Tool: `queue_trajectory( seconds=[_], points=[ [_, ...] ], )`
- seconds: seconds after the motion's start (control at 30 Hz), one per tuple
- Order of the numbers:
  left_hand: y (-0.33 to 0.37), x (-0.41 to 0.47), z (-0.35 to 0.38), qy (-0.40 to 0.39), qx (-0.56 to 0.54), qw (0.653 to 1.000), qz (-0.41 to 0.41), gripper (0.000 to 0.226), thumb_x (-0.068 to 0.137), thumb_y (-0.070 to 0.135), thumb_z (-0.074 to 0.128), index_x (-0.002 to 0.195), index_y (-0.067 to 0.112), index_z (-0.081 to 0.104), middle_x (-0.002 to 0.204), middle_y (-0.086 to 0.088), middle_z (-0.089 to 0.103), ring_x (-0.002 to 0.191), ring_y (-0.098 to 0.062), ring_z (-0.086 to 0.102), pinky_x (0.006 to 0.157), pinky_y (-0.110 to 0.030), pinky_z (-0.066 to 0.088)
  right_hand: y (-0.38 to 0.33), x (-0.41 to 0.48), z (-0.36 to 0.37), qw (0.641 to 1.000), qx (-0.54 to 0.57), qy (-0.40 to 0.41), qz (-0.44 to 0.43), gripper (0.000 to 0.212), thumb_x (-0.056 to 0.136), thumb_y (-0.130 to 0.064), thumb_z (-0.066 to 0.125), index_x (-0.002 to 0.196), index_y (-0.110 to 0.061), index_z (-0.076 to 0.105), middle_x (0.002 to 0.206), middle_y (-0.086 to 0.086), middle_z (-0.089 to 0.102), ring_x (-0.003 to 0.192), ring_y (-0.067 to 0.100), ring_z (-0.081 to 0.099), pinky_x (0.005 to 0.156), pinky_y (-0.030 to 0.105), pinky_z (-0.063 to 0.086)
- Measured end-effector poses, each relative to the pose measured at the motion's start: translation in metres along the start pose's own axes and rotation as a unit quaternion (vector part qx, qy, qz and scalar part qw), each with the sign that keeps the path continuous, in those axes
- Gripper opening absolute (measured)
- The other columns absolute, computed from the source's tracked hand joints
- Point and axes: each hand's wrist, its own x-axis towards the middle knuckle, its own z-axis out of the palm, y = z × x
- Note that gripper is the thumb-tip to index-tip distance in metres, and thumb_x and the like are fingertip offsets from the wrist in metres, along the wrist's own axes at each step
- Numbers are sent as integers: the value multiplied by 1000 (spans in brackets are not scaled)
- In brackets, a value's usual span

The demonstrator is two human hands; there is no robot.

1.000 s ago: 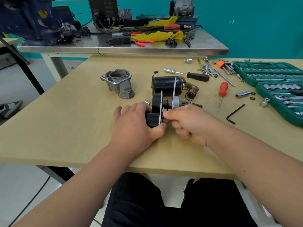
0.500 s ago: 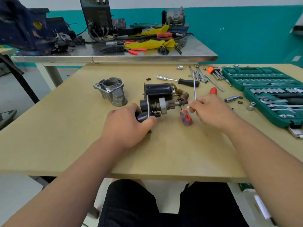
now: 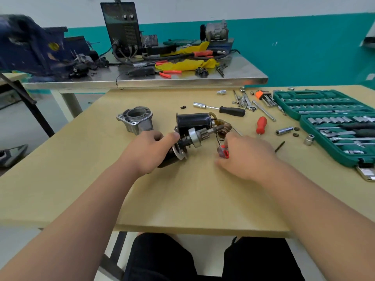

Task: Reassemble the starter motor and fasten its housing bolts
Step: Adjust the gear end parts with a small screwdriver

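On the wooden table (image 3: 85, 179) my left hand (image 3: 150, 151) grips the black motor body (image 3: 178, 154) by its plate end and tilts it. Its shaft with the pinion gear (image 3: 195, 136) points to the right. The second black cylinder (image 3: 194, 121) with copper coils lies just behind, attached to it. My right hand (image 3: 247, 157) is down on the table to the right of the motor, and its thumb and fingers pinch a small red-handled screwdriver (image 3: 223, 152). A thin long bolt (image 3: 237, 131) lies just beyond that hand. The aluminium nose housing (image 3: 136, 120) stands apart at the left.
A green socket set case (image 3: 324, 110) lies open at the right. Between it and the motor are a red screwdriver (image 3: 261, 124), a black-handled nut driver (image 3: 231, 110), a hex key (image 3: 280, 146) and loose sockets (image 3: 284, 130). A cluttered steel bench (image 3: 233, 80) stands behind.
My right hand pulled a long bolt from the motor, let it go, then dropped onto the small red screwdriver. My left hand has tilted the motor body.
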Motion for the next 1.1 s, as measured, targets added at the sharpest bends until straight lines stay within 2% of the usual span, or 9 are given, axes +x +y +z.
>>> queue_trajectory(
  seconds=[0.07,0.13,0.23,0.33,0.4,0.57,0.77,0.9,1.1],
  points=[
    [-7,-1,2,12,-22,1000,12,59,67,68,42,67,9,53,53,5,47,48,-16,46,54,-32,38,4,0,-4,1000,22,-18,5,33,90,-49,47,109,-22,50,76,-5,53,69,13,54,54,31,47],
    [-14,-1,3,16,-35,999,28,45,69,62,45,61,18,53,48,12,45,46,-6,42,54,-29,32,14,-2,-13,994,111,-9,2,23,89,-47,50,101,-28,54,76,-9,57,67,7,56,55,29,49],
    [-24,-3,5,17,-68,996,55,36,67,59,45,58,25,52,50,17,48,48,-2,42,54,-29,28,18,-13,-28,948,309,60,-49,25,73,-55,48,86,-38,61,62,-13,56,52,0,49,44,21,38],
    [-29,-5,6,16,-94,993,73,34,63,60,44,57,28,52,52,16,48,50,-3,41,54,-29,28,-1,-23,-29,912,390,22,-125,16,76,-50,51,87,-42,61,70,-15,60,56,5,54,48,19,42],
    [-31,-5,5,14,-100,992,78,33,62,60,43,58,28,52,52,17,48,50,-2,41,54,-29,28,-12,-22,-25,909,391,17,-143,7,85,-39,55,87,-42,60,76,-20,61,64,7,58,54,20,46],
    [-34,-5,5,3,-115,990,77,33,61,59,43,60,27,53,51,15,46,50,-3,39,54,-29,28,-19,-21,-17,908,392,25,-147,11,85,-36,54,88,-46,57,79,-26,61,70,3,59,56,16,44],
    [-34,-6,5,1,-120,990,73,32,64,54,45,62,24,55,56,11,46,51,-3,39,54,-29,28,-16,-20,-11,907,389,37,-160,15,85,-34,56,98,-40,61,73,-21,62,63,0,54,54,12,40],
    [-33,-6,5,0,-121,990,68,24,71,43,47,63,22,55,58,7,46,51,-3,38,55,-28,28,-17,-22,-10,919,333,54,-204,19,86,-29,59,105,-33,63,87,-21,60,82,0,54,64,9,40],
    [-31,-8,4,-4,-123,990,68,24,72,41,46,64,20,54,60,4,46,51,-3,38,55,-29,28,-10,-20,-10,917,336,76,-199,23,86,-28,60,108,-33,64,92,-18,62,81,4,56,66,18,45]
  ],
)
